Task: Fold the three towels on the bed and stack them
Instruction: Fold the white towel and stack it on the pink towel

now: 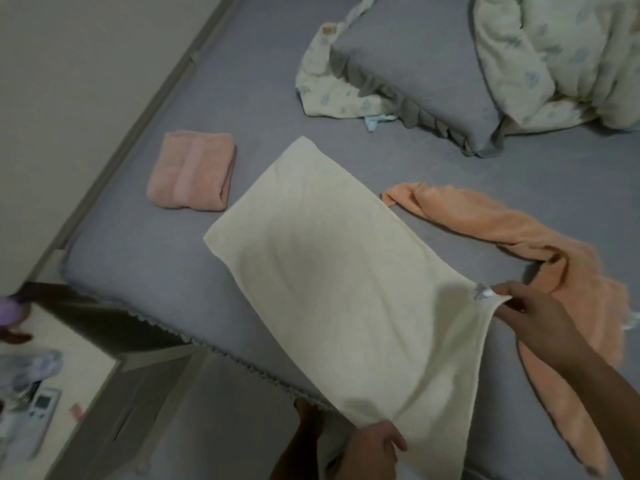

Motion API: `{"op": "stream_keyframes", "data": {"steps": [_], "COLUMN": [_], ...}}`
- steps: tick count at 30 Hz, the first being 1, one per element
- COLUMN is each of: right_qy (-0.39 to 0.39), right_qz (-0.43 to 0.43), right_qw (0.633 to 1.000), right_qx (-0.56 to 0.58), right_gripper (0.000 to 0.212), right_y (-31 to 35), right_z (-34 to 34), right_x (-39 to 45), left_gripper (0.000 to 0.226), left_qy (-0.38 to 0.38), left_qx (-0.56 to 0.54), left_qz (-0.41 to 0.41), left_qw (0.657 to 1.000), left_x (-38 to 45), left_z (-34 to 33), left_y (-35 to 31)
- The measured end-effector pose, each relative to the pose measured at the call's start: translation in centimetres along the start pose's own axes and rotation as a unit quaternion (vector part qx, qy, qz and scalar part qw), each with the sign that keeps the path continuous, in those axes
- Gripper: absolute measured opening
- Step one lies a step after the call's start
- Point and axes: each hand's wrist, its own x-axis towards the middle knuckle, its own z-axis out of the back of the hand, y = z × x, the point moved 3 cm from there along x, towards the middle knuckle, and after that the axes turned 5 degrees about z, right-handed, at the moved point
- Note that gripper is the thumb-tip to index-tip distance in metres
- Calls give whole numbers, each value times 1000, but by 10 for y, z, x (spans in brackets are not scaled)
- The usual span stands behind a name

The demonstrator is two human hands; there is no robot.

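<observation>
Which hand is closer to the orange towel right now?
Right. The right hand pinches the cream towel's corner right beside the orange towel; the left hand grips the near corner, farther away.

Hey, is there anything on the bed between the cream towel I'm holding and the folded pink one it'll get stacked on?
Nothing visible. Only bare grey sheet lies between the cream towel and the folded pink towel. The crumpled orange towel lies on the opposite side, near your right hand.
</observation>
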Motion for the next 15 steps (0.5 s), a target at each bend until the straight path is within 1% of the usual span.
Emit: {"op": "stream_keyframes", "data": {"steps": [1,2,3,4,5,6,7,8,9,10,12,13,15], "right_qy": [21,36,43,46,51,67,84,108,132,151,182,192,205], "right_qz": [14,49,80,107,129,145,135,119,101,103,132,142,139], "right_qw": [999,996,991,985,979,975,975,977,976,973,963,960,961], "right_qx": [-28,-65,-95,-127,-148,-154,-154,-142,-139,-143,-151,-149,-126], "right_gripper": [13,13,14,16,17,16,14,14,15,16,16,15,12], "right_y": [18,37,56,74,90,107,123,136,146,154,171,181,198], "right_z": [-7,-14,-23,-33,-43,-52,-60,-69,-78,-86,-98,-103,-110], "right_x": [16,34,50,65,79,92,105,117,129,139,158,168,188], "left_gripper": [27,26,21,17,27,56,88,111,121,122,110,105,99], "left_qy": [-137,-232,-273,-267,-235,-214,-200,-200,-222,-263,-363,-399,-425], "left_qx": [-18,-27,-65,-113,-150,-167,-178,-188,-196,-211,-242,-265,-310], "left_qz": [-43,-98,-136,-161,-177,-186,-179,-176,-173,-167,-133,-111,-67], "left_qw": [990,968,950,943,944,944,947,945,939,927,890,871,848], "left_x": [2,-2,-5,-4,-9,-8,-4,1,5,8,9,11,14], "left_z": [18,32,37,38,36,38,38,41,48,60,91,109,143], "left_y": [-3,-4,-3,-12,-29,-50,-67,-85,-99,-108,-119,-121,-125]}}
